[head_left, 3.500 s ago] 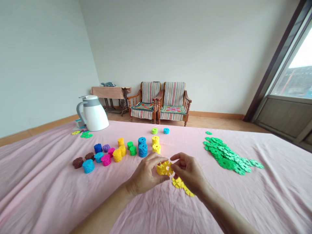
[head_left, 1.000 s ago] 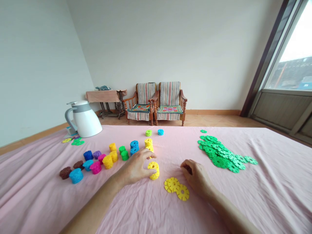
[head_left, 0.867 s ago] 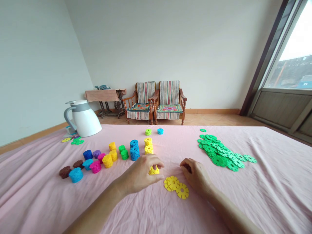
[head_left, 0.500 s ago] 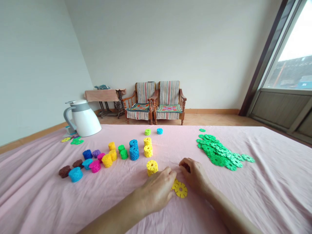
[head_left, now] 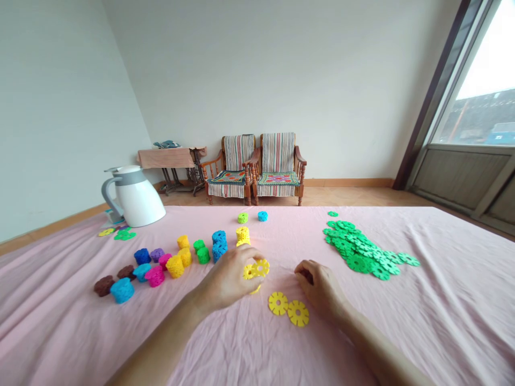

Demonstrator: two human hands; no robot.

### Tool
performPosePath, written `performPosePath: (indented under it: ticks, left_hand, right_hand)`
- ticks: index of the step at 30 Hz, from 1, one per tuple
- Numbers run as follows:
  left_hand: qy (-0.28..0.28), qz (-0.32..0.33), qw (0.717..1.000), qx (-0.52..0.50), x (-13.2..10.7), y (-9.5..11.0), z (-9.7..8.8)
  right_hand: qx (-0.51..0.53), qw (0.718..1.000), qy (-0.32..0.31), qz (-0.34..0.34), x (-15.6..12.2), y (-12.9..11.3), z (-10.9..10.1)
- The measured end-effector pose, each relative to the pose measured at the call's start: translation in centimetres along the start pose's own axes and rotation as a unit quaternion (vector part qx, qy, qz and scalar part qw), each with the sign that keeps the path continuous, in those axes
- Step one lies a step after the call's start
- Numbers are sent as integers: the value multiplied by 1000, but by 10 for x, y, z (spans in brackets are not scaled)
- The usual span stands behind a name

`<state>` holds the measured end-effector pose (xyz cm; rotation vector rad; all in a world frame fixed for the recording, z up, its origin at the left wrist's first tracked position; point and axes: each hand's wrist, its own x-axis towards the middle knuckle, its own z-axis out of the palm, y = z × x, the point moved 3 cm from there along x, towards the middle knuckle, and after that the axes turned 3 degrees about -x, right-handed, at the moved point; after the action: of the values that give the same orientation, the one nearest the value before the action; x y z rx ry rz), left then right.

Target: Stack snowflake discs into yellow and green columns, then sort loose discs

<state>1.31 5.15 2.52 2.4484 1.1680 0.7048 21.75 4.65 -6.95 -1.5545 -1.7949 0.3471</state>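
My left hand (head_left: 233,272) pinches a yellow notched plastic disc (head_left: 262,267) between thumb and fingers, right at the near yellow stack, which it mostly covers. Two loose yellow discs (head_left: 278,303) lie flat on the cloth between my hands. My right hand (head_left: 317,284) rests on the cloth to their right, fingers curled; whether anything is in them is hidden. Behind my left hand stands another yellow stack (head_left: 242,234), partly covered, with a blue stack (head_left: 219,245) to its left.
A pile of green discs (head_left: 358,249) spreads at the right. Stacks in brown, light blue (head_left: 122,290), pink (head_left: 155,276), orange-yellow (head_left: 175,266) and green stand at the left. A white jug (head_left: 140,198) is at the far left. Short lime (head_left: 242,218) and blue stacks sit near the far edge.
My left hand has moved left and away from me, from the loose yellow discs to the near yellow stack, bringing a yellow disc. My right hand has stayed in place.
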Motion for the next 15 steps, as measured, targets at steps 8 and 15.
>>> performPosePath:
  ticks: [8, 15]
  left_hand:
    - [-34, -50, 997, 42, -1, -30, -7]
    - [-50, -34, 996, 63, 0, -32, -9]
  right_hand:
    - [-3, 1000, 4, -5, 0, 2, 1]
    - [-3, 1000, 7, -2, 0, 1, 0]
